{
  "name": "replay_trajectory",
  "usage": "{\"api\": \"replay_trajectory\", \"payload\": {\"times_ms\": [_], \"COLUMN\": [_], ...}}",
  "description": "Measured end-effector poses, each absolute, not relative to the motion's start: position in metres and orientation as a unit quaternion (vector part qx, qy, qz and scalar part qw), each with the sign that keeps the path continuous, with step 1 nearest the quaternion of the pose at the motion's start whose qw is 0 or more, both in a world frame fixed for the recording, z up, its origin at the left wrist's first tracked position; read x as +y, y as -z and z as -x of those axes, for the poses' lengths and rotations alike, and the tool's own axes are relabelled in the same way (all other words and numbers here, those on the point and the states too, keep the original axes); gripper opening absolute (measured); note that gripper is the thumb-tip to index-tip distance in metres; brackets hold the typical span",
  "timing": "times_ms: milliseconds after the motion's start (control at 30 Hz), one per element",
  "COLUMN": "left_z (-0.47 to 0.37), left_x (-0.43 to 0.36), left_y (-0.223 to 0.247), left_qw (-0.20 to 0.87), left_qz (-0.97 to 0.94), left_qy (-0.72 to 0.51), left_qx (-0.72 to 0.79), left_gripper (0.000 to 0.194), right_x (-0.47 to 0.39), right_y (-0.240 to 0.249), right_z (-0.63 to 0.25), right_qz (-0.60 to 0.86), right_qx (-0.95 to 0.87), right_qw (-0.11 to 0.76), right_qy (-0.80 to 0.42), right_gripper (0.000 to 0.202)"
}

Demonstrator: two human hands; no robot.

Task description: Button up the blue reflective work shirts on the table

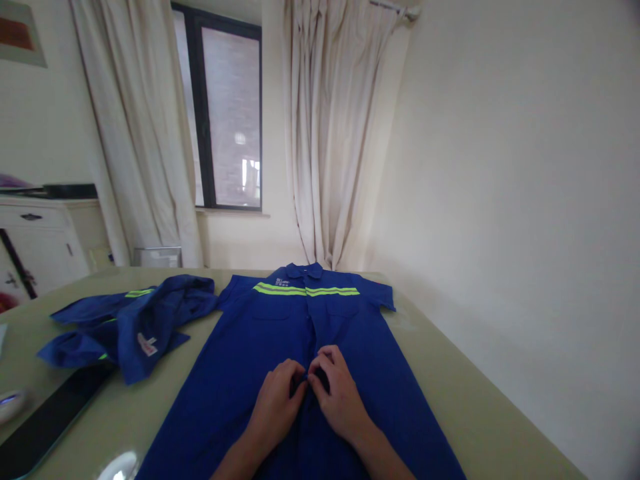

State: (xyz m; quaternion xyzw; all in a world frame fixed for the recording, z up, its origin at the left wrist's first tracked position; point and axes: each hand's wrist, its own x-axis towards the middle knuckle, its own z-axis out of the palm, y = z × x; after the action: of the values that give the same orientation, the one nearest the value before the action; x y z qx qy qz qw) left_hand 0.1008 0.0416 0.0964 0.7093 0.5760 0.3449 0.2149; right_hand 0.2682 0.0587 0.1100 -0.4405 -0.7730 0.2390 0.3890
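A blue short-sleeved garment (265,340) lies spread face up, its collar at the far end and a yellow-green reflective stripe across the chest. Over its middle, my left hand (281,400) pinches the front opening's edge from the left. My right hand (336,392) pinches the same edge from the right, its fingertips almost touching the other hand's. The small part between the fingertips is mostly hidden. The front is closed toward the collar, with a slight gap just above the hands.
Another blue garment (145,327) lies crumpled to the left on the green table (440,373). A black flat object (55,417) and a white rounded object (11,405) are at the left. A wall (525,200) borders the table's right side.
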Motion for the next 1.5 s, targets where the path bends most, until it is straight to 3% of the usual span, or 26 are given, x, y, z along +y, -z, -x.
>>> {"api": "replay_trajectory", "payload": {"times_ms": [333,533,767,933,1133,1500], "left_z": [-0.093,-0.092,-0.087,-0.093,-0.102,-0.105], "left_x": [0.048,0.047,0.050,0.045,0.035,0.036], "left_y": [-0.094,-0.102,-0.098,-0.101,-0.108,-0.107], "left_qw": [0.301,0.271,0.279,0.159,-0.069,-0.028], "left_qz": [-0.678,-0.689,-0.693,-0.730,-0.776,-0.785], "left_qy": [-0.389,-0.376,-0.369,-0.316,-0.260,-0.204], "left_qx": [0.545,0.557,0.553,0.585,0.571,0.584], "left_gripper": [0.011,0.035,0.023,0.012,0.019,0.023], "right_x": [0.059,0.060,0.066,0.067,0.071,0.069], "right_y": [-0.113,-0.109,-0.101,-0.099,-0.099,-0.105], "right_z": [-0.270,-0.269,-0.264,-0.260,-0.262,-0.261], "right_qz": [0.432,0.414,0.406,0.404,0.447,0.537], "right_qx": [-0.800,-0.826,-0.806,-0.763,-0.724,-0.698], "right_qw": [0.377,0.346,0.372,0.419,0.421,0.355], "right_qy": [-0.178,-0.165,-0.218,-0.280,-0.316,-0.315], "right_gripper": [0.014,0.019,0.017,0.015,0.011,0.010]}}
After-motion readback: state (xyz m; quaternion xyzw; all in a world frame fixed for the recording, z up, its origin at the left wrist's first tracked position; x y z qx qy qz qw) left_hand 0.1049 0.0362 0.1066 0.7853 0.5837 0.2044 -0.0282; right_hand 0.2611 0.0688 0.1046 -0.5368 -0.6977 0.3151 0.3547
